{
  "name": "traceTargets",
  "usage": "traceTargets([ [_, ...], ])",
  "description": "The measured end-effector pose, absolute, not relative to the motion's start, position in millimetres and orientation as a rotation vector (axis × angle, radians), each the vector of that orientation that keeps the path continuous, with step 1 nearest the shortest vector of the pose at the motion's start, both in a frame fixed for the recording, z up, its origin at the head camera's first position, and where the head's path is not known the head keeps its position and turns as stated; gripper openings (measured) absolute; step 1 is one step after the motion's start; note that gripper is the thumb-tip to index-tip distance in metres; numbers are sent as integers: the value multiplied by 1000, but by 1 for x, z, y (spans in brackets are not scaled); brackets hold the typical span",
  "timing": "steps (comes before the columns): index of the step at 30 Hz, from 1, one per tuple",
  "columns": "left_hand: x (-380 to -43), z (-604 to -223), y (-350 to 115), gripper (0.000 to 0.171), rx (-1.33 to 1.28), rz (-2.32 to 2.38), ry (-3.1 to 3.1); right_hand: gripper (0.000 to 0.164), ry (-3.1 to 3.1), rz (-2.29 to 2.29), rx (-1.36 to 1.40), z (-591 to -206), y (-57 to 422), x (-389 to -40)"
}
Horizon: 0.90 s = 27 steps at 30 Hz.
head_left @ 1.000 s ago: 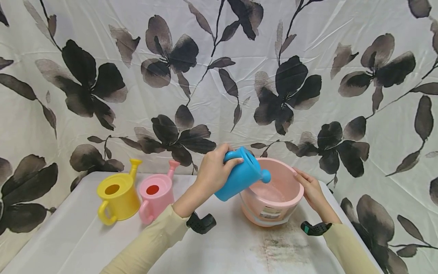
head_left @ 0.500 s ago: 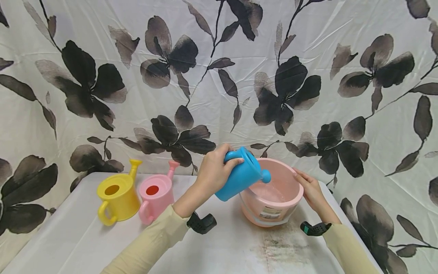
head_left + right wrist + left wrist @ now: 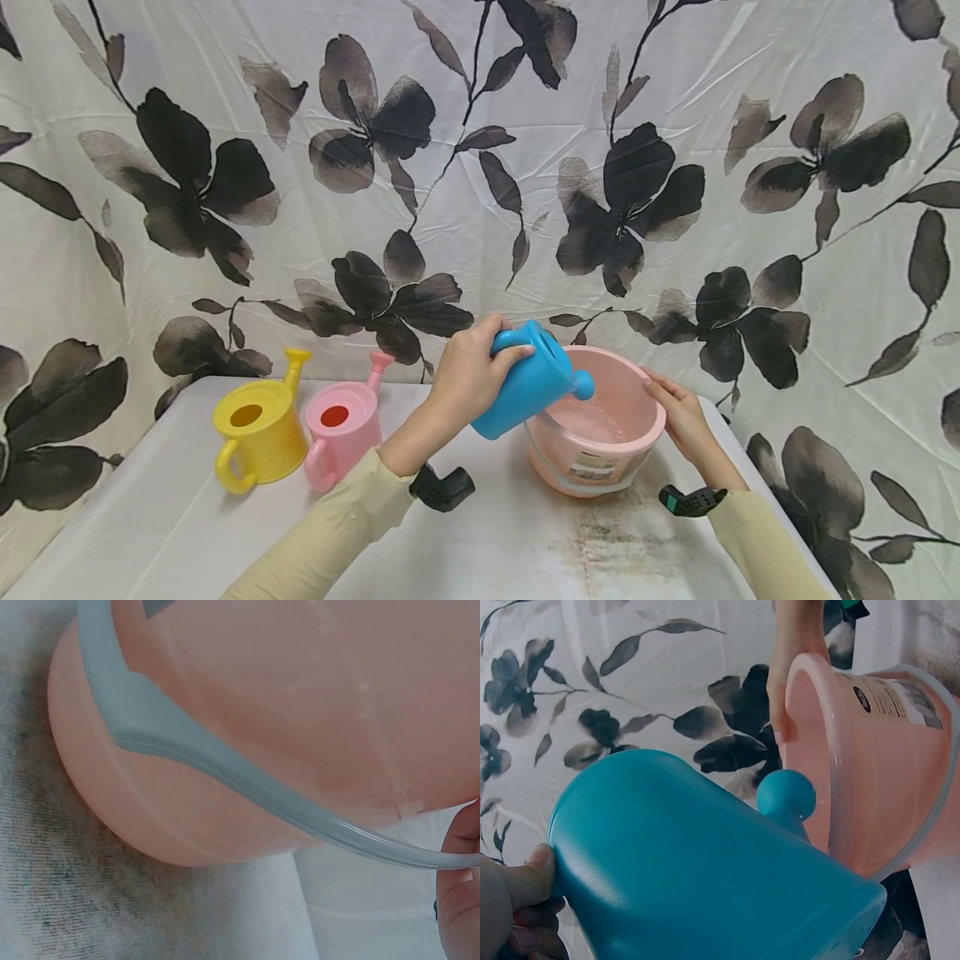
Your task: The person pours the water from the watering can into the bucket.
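My left hand grips the handle of a blue watering can, held up off the table and tipped to the right. Its round spout head hangs over the near-left part of a pink bucket's opening. Upright on the table, the bucket has a label and a lowered pale handle. My right hand holds the bucket's right rim, fingers hooked over the edge, as the left wrist view also shows. Shiny marks show on the bucket's inner bottom. The left wrist view shows the can's smooth side.
A yellow watering can and a pink watering can stand side by side on the left of the white-covered table. A brownish stain marks the cloth before the bucket. Behind hangs a floral curtain.
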<state>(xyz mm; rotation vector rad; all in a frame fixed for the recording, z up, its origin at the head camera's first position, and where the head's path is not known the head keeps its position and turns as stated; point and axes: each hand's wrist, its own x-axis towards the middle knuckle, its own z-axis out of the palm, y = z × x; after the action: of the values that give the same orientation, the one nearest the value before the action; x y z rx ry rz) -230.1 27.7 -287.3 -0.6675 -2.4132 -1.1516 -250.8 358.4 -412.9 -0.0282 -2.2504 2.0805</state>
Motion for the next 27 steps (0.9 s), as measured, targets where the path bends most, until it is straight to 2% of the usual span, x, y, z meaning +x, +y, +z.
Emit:
traceTargets([
  [27,-230,-285,27,21,-689,-1140,-2409,63,-2267,2066,-35,-412,358,-250],
])
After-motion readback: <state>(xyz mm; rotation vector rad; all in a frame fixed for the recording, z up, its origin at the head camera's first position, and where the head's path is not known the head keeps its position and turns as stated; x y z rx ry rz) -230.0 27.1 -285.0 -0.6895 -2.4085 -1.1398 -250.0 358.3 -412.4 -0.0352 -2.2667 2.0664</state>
